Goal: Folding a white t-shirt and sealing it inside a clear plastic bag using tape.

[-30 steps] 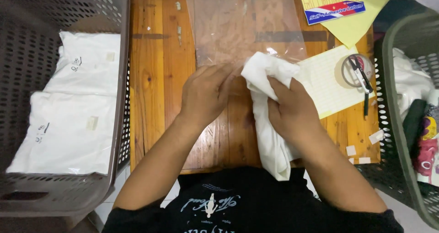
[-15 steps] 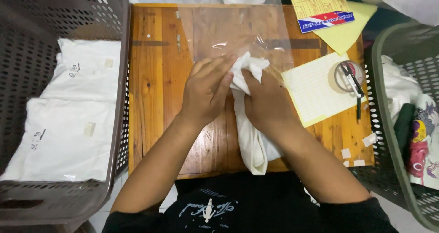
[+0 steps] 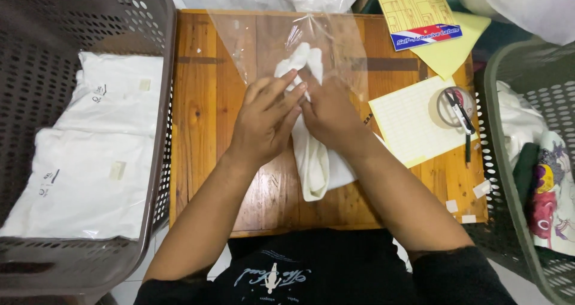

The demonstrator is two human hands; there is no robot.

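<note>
Bunching under both hands at the middle of the wooden table (image 3: 203,137), the white cloth (image 3: 314,161) runs from a crumpled top end, already inside the mouth of the clear plastic bag (image 3: 335,47), down to a loose folded tail that stops short of the table's near edge. The left hand (image 3: 263,122) lies over the cloth with fingers together and slightly curled, pressing on it. The right hand (image 3: 326,113) sits just beside it, touching it, fingers closed around the cloth at the bag's opening.

Bare wood is open to the left of the hands, up to the table's left edge, and a narrower strip lies in front of them. To the right the space is tighter: a lined pale yellow sheet (image 3: 407,122) lies near the right forearm, with a roll of clear tape (image 3: 450,106) and a black pen (image 3: 461,116) on it, and small white paper scraps (image 3: 473,200) sit near the right corner. Yellow label sheets (image 3: 419,11) overhang the far right edge.

A grey perforated basket (image 3: 144,17) touches the table's left side and holds flat white bagged packages (image 3: 96,155). A green basket (image 3: 509,179) on the right holds loose white and coloured garments (image 3: 548,185). Pale floor tiles show below the table.
</note>
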